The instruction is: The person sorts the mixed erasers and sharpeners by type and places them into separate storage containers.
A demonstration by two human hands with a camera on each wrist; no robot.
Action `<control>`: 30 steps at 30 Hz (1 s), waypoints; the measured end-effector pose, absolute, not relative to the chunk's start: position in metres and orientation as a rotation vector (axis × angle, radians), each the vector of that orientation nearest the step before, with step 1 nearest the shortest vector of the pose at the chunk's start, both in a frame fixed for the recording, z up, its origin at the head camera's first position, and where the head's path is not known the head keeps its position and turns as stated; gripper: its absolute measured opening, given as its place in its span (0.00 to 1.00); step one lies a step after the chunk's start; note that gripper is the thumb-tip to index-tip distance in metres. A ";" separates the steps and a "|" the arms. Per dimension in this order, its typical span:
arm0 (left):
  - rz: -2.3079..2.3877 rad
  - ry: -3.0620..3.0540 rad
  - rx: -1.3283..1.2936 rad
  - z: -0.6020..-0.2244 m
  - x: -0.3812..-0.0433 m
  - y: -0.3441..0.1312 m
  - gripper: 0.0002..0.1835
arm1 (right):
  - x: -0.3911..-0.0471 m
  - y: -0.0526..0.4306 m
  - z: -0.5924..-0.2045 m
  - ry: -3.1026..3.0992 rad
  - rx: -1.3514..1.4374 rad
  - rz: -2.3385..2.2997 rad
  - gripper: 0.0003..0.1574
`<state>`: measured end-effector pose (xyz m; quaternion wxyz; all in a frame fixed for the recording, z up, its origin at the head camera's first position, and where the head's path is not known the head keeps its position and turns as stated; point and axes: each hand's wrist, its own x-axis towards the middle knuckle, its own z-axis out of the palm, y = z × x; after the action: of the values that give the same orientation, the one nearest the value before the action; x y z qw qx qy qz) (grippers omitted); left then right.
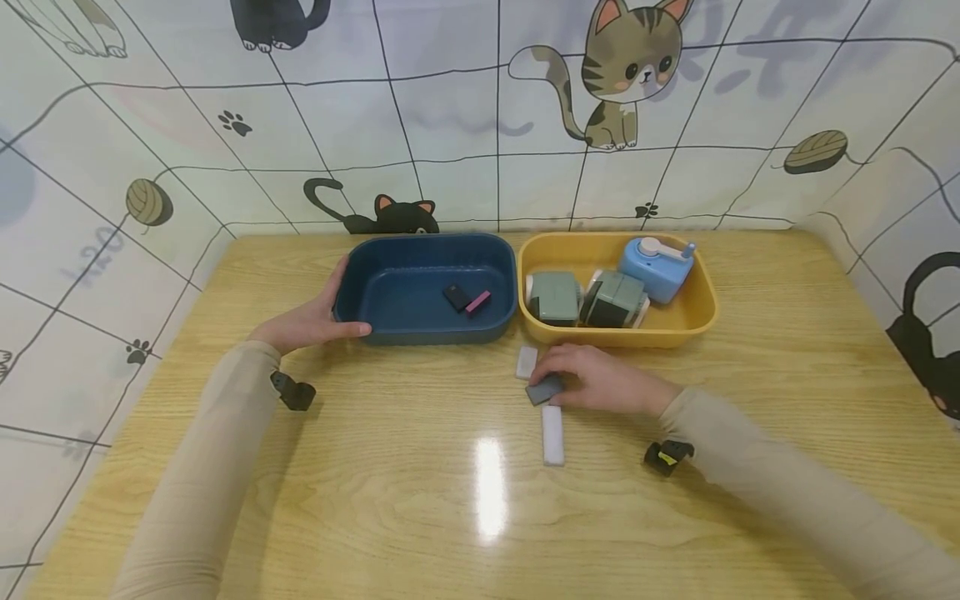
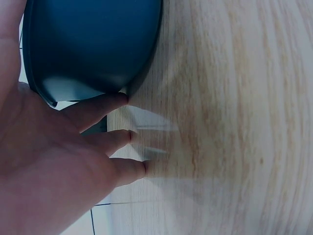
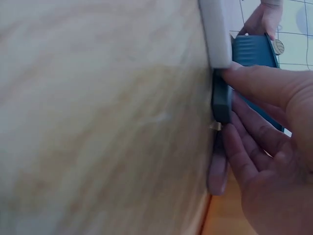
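Note:
My right hand [image 1: 592, 379] pinches a dark grey flat block [image 1: 545, 389] between thumb and fingertips, low over the wooden table. In the right wrist view the dark block [image 3: 221, 98] lies between a white bar and a paler small block. In the head view, a short white block [image 1: 527, 362] sits just behind it and a longer white bar [image 1: 552, 436] in front. My left hand [image 1: 311, 323] touches the left end of the blue bin [image 1: 427, 337], thumb along its front rim. The left wrist view shows straight, spread fingers [image 2: 113, 142] with tips at the table beside the bin.
Inside the blue bin lie a black small block [image 1: 456, 297] and a pink one [image 1: 478, 302]. To its right, a yellow bin [image 1: 697, 312] holds two grey-green devices [image 1: 555, 297] and a light-blue crank pencil sharpener [image 1: 656, 271]. A cat-print sheet [image 1: 450, 125] hangs behind the table.

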<state>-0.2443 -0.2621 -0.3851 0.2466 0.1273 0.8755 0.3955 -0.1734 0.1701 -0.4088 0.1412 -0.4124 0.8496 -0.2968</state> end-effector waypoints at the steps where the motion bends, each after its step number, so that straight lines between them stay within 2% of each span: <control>1: 1.083 2.386 0.352 -0.385 -0.244 -0.262 0.62 | -0.173 0.170 -0.410 2.459 -1.197 -0.865 0.20; 17: 1.073 2.388 0.367 -0.383 -0.243 -0.261 0.62 | -0.169 0.167 -0.407 2.435 -1.107 -0.962 0.18; 30: 1.073 2.384 0.363 -0.386 -0.246 -0.262 0.62 | -0.168 0.163 -0.401 2.416 -1.136 -0.983 0.18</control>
<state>-0.2457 -0.2622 -0.3856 0.2488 0.1332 0.8749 0.3937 -0.1685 0.1632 -0.4007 0.1479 -0.3949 0.8398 -0.3418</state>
